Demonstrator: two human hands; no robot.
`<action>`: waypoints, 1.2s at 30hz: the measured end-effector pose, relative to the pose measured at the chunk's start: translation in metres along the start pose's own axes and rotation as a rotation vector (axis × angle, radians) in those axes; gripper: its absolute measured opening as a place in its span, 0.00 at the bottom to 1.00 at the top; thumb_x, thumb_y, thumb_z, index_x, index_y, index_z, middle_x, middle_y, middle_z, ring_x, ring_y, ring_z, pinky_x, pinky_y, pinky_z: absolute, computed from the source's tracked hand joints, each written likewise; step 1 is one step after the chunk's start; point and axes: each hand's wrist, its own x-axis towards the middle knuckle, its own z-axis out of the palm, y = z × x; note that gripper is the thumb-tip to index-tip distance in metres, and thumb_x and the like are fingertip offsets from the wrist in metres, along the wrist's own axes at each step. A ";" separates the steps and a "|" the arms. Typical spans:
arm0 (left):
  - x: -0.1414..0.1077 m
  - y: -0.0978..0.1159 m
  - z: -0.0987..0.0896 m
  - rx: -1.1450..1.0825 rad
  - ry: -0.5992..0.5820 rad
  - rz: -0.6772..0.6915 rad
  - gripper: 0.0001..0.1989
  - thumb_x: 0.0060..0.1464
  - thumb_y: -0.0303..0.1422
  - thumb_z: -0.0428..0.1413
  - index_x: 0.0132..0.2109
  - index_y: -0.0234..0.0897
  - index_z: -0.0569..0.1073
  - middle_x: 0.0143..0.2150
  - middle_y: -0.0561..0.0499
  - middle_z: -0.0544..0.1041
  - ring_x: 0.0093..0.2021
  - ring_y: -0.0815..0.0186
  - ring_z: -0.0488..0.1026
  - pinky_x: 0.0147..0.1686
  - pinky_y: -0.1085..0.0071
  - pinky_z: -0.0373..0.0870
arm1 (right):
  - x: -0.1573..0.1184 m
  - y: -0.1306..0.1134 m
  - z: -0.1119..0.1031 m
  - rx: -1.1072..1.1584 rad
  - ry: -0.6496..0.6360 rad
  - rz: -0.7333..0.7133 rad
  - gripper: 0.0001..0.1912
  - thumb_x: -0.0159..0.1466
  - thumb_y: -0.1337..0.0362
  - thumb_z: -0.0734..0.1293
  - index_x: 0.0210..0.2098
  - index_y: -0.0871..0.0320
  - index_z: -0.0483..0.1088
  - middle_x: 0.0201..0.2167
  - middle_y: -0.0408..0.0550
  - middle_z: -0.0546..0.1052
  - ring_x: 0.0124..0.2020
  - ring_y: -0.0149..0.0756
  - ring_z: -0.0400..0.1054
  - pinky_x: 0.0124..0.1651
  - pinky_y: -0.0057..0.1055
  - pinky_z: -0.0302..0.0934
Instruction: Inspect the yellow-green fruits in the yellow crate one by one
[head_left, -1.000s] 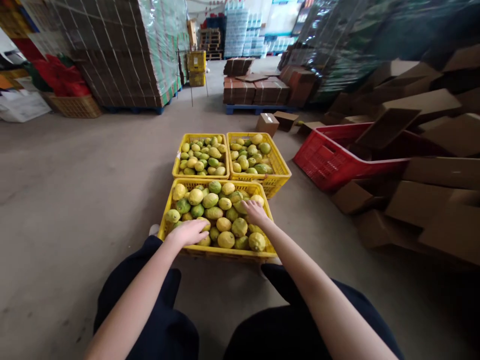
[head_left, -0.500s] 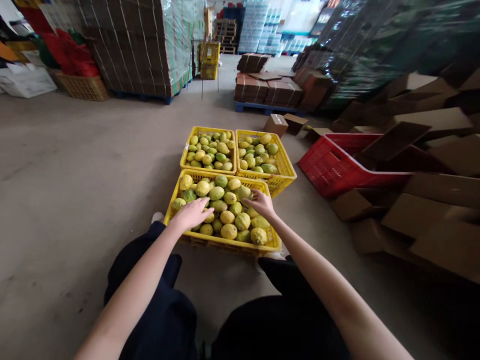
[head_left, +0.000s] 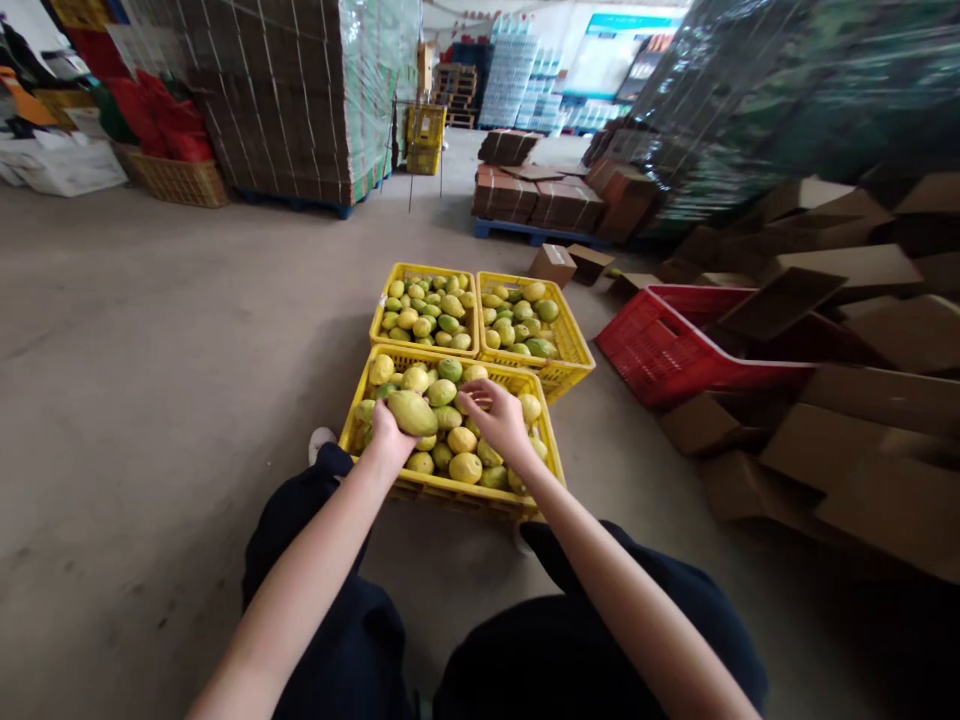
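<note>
Our left grip (head_left: 388, 438) is closed around one fruit (head_left: 412, 413), the palm under its near side and the thumb along its left end, lifted above the left half of the front crate (head_left: 450, 494). Our right grip (head_left: 499, 414) hangs over the middle of that crate, fingers loosely bent and fairly wide, no fruit visible in it; whether the fingertips brush the pile below, we cannot tell. We judge the step in hand to be lifting out and handling a single piece, and the next move seems to call for a secure palm under it and room for our right fingers among its neighbours. The held fruit is oblong and dull yellow-green, tilted with its right end lower, and we see no clear damage, though fine marks are too small to read. Under our hands, the front crate carries a heap of rounder yellow and green fruit (head_left: 465, 467). Just behind it stand the left rear crate (head_left: 420, 349) and right rear crate (head_left: 559, 376), both also bearing fruit; well to its right is a red crate (head_left: 654, 352).
</note>
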 end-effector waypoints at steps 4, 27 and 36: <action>-0.005 0.020 -0.011 -0.404 0.139 -0.034 0.28 0.63 0.41 0.35 0.57 0.37 0.72 0.46 0.42 0.80 0.55 0.52 0.75 0.45 0.58 0.76 | 0.012 0.053 0.018 -0.376 -0.208 0.183 0.06 0.58 0.65 0.69 0.35 0.57 0.70 0.39 0.55 0.78 0.47 0.50 0.72 0.53 0.44 0.64; -0.001 0.019 0.011 -0.460 0.216 -0.064 0.23 0.63 0.44 0.41 0.58 0.44 0.69 0.54 0.46 0.77 0.55 0.57 0.75 0.43 0.64 0.77 | 0.031 0.040 -0.043 0.677 0.086 0.304 0.25 0.53 0.40 0.68 0.39 0.52 0.70 0.38 0.50 0.79 0.43 0.45 0.75 0.45 0.42 0.73; -0.007 -0.005 0.038 -0.461 -0.154 -0.117 0.19 0.63 0.45 0.47 0.50 0.39 0.73 0.38 0.49 0.78 0.32 0.68 0.77 0.29 0.74 0.73 | -0.022 0.021 -0.037 1.100 -0.144 0.481 0.27 0.50 0.41 0.70 0.41 0.52 0.69 0.34 0.49 0.81 0.31 0.44 0.76 0.27 0.35 0.69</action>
